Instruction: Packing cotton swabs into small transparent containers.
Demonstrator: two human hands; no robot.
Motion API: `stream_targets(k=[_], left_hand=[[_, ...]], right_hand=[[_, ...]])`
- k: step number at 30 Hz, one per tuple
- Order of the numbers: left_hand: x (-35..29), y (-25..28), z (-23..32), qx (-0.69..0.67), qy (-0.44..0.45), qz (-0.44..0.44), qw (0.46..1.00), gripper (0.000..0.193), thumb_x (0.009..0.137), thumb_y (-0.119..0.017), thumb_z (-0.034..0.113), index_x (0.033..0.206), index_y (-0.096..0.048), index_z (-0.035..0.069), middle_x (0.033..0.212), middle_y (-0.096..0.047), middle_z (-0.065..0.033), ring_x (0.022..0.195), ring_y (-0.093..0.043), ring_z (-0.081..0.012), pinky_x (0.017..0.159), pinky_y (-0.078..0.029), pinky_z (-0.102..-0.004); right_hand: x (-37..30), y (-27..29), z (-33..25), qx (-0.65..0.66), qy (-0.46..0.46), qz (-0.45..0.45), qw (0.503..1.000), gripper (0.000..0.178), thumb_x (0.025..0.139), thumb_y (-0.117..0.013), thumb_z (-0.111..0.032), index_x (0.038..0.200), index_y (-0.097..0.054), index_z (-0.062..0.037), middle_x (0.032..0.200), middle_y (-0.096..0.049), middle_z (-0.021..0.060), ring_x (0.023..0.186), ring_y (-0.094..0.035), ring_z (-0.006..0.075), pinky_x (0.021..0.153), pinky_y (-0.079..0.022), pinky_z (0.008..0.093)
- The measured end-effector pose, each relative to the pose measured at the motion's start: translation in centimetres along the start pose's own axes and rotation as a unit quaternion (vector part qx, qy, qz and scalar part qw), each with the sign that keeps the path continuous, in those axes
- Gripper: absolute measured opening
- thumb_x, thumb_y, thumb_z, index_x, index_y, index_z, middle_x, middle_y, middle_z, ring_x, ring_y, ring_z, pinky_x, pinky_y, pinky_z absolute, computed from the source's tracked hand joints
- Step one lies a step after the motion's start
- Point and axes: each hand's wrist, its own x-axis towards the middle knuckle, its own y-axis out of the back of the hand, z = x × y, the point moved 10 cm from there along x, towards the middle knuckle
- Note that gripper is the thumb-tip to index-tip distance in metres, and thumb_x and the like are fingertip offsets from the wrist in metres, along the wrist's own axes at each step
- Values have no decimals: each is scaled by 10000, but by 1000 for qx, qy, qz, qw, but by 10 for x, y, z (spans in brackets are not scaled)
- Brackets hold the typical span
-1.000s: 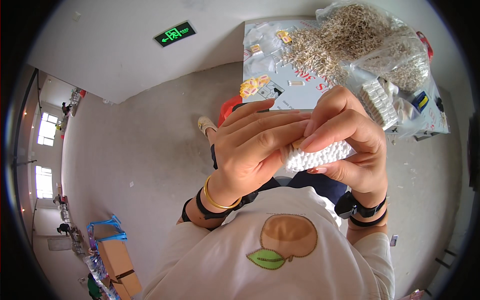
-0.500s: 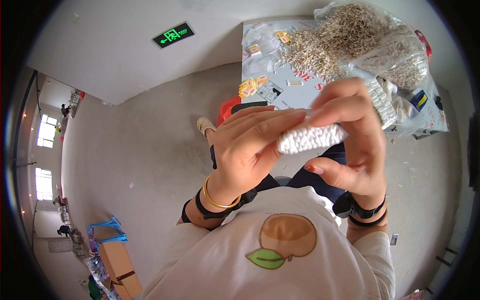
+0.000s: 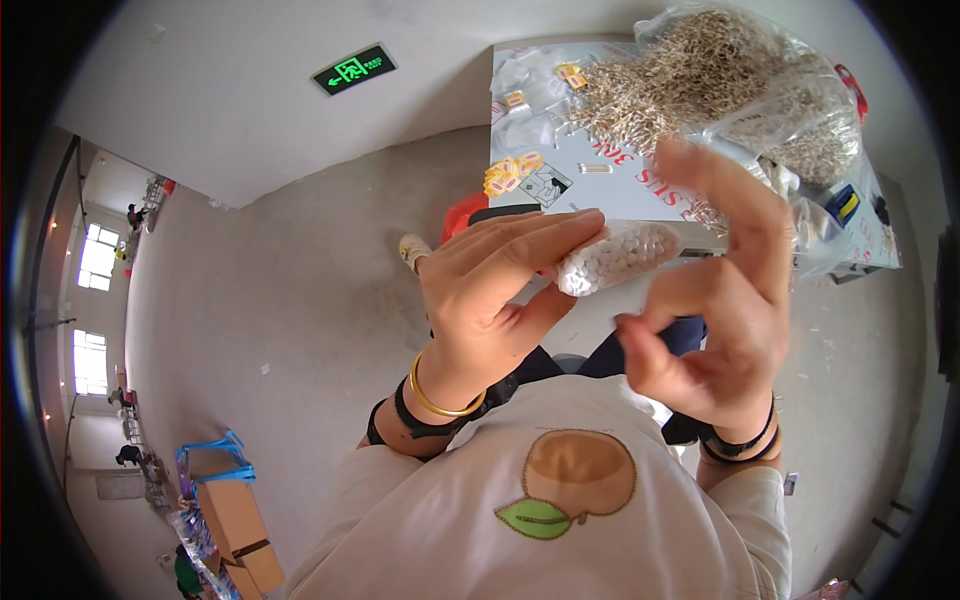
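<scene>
My left hand (image 3: pixel 485 290) grips a clear bag of cotton swabs (image 3: pixel 622 257), its fingers over the top and its thumb below. The packed white swab tips face right, and the rest of the bag is hidden by the hand. To the right of the bag is my right hand (image 3: pixel 730 310), apart from it and holding nothing. Its fingers are spread and partly blurred. Behind the hands, a big heap of loose cotton swabs (image 3: pixel 710 65) spills from a clear plastic bag (image 3: pixel 800 135) onto the grey table (image 3: pixel 640 195).
Yellow-and-white labels (image 3: pixel 512 175) and a few swabs (image 3: pixel 596 169) lie on the table, with a blue-and-yellow item (image 3: pixel 843 204) at its right. A red stool (image 3: pixel 463 212) stands by the table. Cardboard boxes (image 3: pixel 232 515) sit at the lower left.
My right hand has come off the bag and moved right, its fingers spreading. The bag stays in my left hand, and its clear film now shows around the swab tips.
</scene>
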Motion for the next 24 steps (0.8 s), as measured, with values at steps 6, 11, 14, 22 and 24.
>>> stream_targets(k=[6, 11, 14, 22, 24], left_hand=[[4, 1, 5, 24, -52, 8, 998, 438, 636, -763, -101, 1063, -762, -3, 1026, -784, -134, 896, -761, -271, 777, -603, -346], [4, 4, 10, 51, -56, 21, 997, 419, 671, -763, -57, 1079, -772, 38, 1019, -785, -110, 858, -762, -266, 751, -612, -353], [2, 5, 14, 53, -78, 38, 995, 407, 684, -758, -55, 1079, -772, 42, 1021, -785, -109, 852, -758, -268, 752, -613, -355], [3, 1, 17, 8, -93, 40, 995, 322, 729, -830, 6, 1042, -767, 44, 990, -788, -98, 844, -768, -260, 742, -619, -350], [4, 0, 16, -11, -87, 36, 995, 305, 741, -834, 16, 1038, -767, 42, 989, -788, -96, 853, -771, -259, 743, -620, -346]], right_hand=[[-9, 8, -2, -54, -14, -18, 998, 504, 792, -836, -456, 1065, -708, -53, 1330, -543, 207, 1221, -562, 391, 1065, -433, 512], [6, 1, 5, -40, -54, 28, 997, 601, 841, -793, -455, 1251, -667, -34, 1393, -508, 226, 1338, -508, 375, 1110, -411, 511], [1, 1, 8, 3, -46, -1, 999, 586, 832, -807, -432, 1229, -676, -22, 1379, -520, 217, 1319, -523, 377, 1103, -419, 518], [-2, -8, 13, 74, -41, -27, 996, 346, 848, -782, -275, 1080, -694, -34, 1094, -658, 146, 1037, -616, 335, 933, -490, 452], [-2, -7, 14, 74, -34, -24, 996, 328, 851, -775, -267, 1070, -695, -37, 1066, -666, 132, 1003, -611, 314, 904, -485, 435]])
